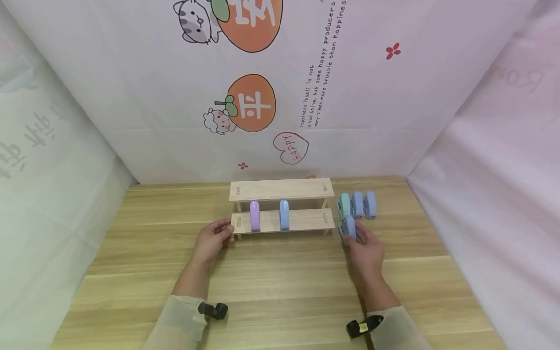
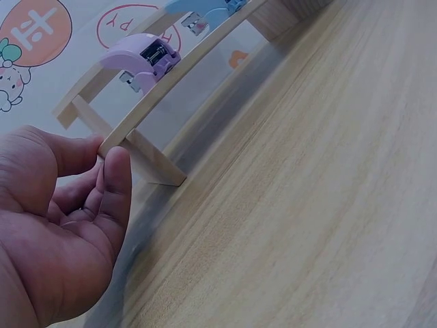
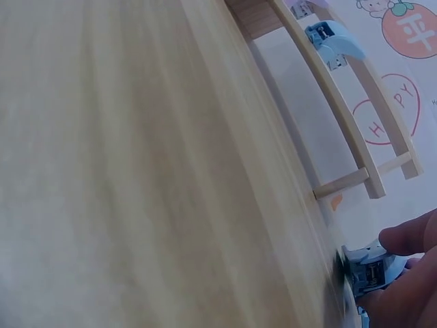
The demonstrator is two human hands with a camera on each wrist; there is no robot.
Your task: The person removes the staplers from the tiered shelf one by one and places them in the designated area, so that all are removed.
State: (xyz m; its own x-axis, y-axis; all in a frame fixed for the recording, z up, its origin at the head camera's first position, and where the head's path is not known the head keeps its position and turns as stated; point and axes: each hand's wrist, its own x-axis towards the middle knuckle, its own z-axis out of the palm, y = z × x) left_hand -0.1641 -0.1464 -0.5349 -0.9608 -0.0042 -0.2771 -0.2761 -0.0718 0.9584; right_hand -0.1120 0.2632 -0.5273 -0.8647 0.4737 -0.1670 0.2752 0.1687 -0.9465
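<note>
A two-step wooden rack carries a purple stapler and a blue stapler on its lower step. My left hand pinches the left end of that step between thumb and fingers, as the left wrist view shows up close. Right of the rack, my right hand grips another blue stapler, thumb on one side and fingers on the other. In the right wrist view this held stapler is low by the tabletop. Just behind it stand a mint-green stapler and two blue-violet staplers.
The rack's upper step bears nothing and stands near the back wall sheet, which has printed cartoons and text. White sheets also hang at both sides. Wood-grain tabletop stretches in front of the rack between my forearms.
</note>
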